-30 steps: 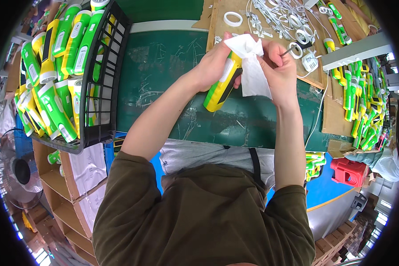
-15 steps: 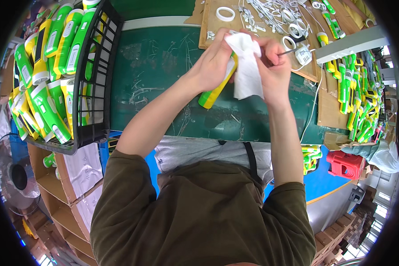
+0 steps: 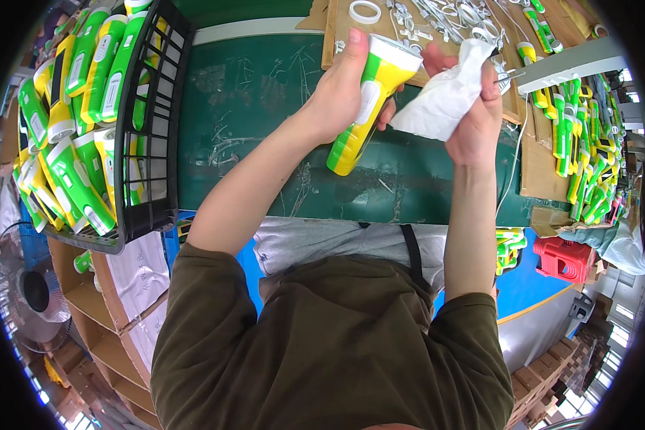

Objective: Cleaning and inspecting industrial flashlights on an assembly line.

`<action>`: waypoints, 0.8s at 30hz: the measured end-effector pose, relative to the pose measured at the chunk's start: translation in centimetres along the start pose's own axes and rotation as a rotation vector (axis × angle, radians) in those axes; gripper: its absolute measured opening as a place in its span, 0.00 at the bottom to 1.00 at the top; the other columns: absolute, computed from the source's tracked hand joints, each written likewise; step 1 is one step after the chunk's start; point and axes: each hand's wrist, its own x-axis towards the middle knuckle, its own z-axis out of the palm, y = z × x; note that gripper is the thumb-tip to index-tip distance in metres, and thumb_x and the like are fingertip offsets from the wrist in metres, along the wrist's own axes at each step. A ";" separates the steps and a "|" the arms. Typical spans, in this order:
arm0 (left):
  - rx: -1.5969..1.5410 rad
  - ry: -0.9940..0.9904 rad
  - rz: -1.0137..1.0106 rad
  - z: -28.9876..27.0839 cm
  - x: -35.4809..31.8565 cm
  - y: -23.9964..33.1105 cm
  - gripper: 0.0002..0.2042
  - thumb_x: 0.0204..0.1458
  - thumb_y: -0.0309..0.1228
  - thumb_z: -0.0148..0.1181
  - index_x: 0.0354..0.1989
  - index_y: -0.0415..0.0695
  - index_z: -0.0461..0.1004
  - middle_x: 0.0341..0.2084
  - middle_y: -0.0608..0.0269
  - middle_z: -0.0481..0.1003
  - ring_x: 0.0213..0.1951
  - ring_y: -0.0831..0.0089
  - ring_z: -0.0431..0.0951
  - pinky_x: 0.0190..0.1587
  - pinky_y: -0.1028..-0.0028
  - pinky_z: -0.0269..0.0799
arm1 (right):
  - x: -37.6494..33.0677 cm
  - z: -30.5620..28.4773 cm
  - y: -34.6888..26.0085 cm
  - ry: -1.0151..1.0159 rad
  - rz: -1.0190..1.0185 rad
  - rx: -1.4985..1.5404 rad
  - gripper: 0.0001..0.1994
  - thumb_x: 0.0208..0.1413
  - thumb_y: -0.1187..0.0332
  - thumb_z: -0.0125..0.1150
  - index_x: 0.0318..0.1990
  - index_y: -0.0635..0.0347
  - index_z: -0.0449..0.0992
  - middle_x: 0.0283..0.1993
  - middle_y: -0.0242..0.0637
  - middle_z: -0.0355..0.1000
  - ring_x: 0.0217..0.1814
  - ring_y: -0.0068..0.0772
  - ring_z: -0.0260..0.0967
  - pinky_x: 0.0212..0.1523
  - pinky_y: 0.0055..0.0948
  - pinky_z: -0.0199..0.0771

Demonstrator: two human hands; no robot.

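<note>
My left hand [image 3: 340, 100] is closed around a yellow and green flashlight [image 3: 374, 100], its white-rimmed head tilted up and to the right. Its tail end points down over the green table [image 3: 251, 161]. Just right of the flashlight, my right hand [image 3: 474, 129] grips a crumpled white cloth or wipe [image 3: 444, 100], which hangs toward the flashlight's head. A thin dark rod [image 3: 507, 74] sticks out to the right of my right fingers; its kind cannot be made out. The cloth hides part of the right fingers.
At the left stands a black plastic crate [image 3: 150, 129] filled with similar flashlights. A wooden board [image 3: 331, 43] at the back holds white rings [image 3: 365, 11] and cables. More flashlights [image 3: 584, 143] lie piled at the right, beyond a pale metal bar [image 3: 573, 68].
My hands have moved apart. The cloth has gone right with my right hand, away from the flashlight, whose head is now uncovered and turned toward the right.
</note>
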 end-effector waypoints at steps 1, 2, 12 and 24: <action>0.026 -0.007 0.010 -0.1 0.0 -0.2 0.41 0.57 0.64 0.13 0.39 0.41 0.69 0.16 0.60 0.71 0.17 0.73 0.70 0.23 0.75 0.67 | -0.2 0.5 -0.1 0.033 -0.006 -0.055 0.16 0.55 0.83 0.53 0.25 0.53 0.53 0.44 0.52 0.74 0.51 0.44 0.73 0.45 0.37 0.79; 0.051 -0.014 0.020 -0.2 0.1 -0.3 0.40 0.57 0.64 0.14 0.39 0.42 0.69 0.17 0.60 0.71 0.16 0.73 0.70 0.23 0.74 0.68 | -0.2 0.5 0.4 -0.021 -0.052 -0.127 0.18 0.53 0.83 0.56 0.26 0.54 0.52 0.45 0.55 0.73 0.45 0.38 0.74 0.38 0.34 0.80; 0.238 -0.034 0.394 -0.9 1.0 -2.7 0.21 0.65 0.44 0.27 0.55 0.42 0.58 0.43 0.58 0.69 0.46 0.69 0.72 0.48 0.71 0.69 | -0.9 4.2 2.4 0.010 -0.186 -0.515 0.22 0.47 0.77 0.68 0.24 0.55 0.52 0.48 0.50 0.74 0.51 0.29 0.69 0.44 0.23 0.71; 0.859 0.099 0.618 -1.5 0.7 -2.9 0.20 0.62 0.39 0.42 0.59 0.44 0.55 0.49 0.58 0.68 0.52 0.71 0.69 0.54 0.69 0.66 | -1.3 2.0 2.6 -0.033 0.038 -0.340 0.19 0.49 0.80 0.63 0.24 0.56 0.54 0.42 0.44 0.73 0.50 0.28 0.69 0.42 0.25 0.71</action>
